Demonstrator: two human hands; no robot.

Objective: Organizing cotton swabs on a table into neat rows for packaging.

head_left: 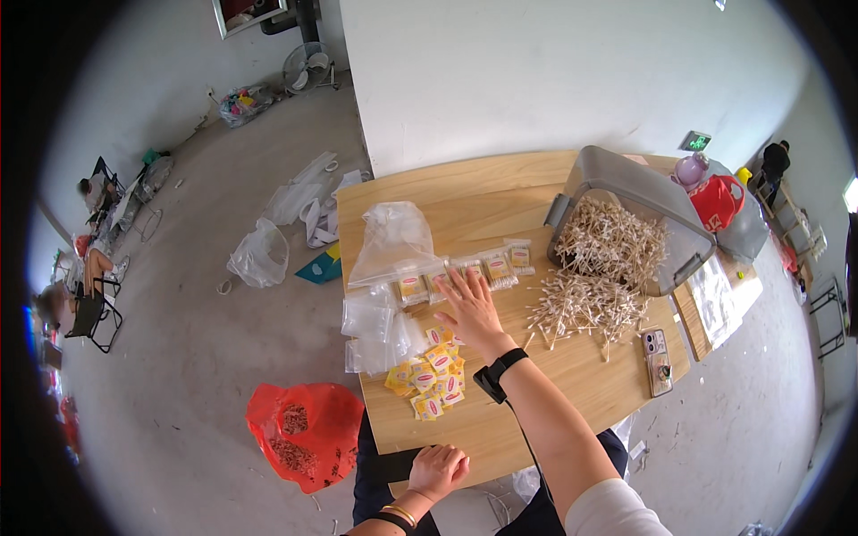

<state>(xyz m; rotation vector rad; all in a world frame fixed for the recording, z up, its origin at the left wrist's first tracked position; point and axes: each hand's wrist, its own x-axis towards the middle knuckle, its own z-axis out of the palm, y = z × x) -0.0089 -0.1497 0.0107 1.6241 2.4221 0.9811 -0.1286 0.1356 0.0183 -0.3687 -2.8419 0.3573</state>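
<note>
Right hand [472, 313]: fingers apart, splayed palm-down over the middle of a row of filled zip bags [499, 271]; clamped on nothing that shows. Cannot tell whether the fingertips press or only hover. Key relation: the row lies under and just beyond the fingers, long axis running left to right, right end slightly farther from the body, so crosswise to the fingers. The right hand is clearly the nearer; the left hand [436, 469] sits well back toward the body, fingers curled together (palm hidden, contents unknown).

Materials. Filled bags: thin clear film, about 5, showing pale swab tips and yellow inserts. Nearer the body from the right hand: loose square packets [438, 380], yellow and white, overlapping. To its left: unfilled zip bags [375, 330], slick, layered; beyond them, a larger crumpled clear bag [393, 237]. To its right: a heap of cotton swabs [590, 308], thin sticks with soft ends, spilling from a translucent grey plastic bin [635, 179] tipped on its side. Farther right: smartphone [657, 362]. Beneath: wood-grain tabletop [500, 380]. Left of the left hand, on the floor: crinkled red plastic bag [259, 406].
</note>
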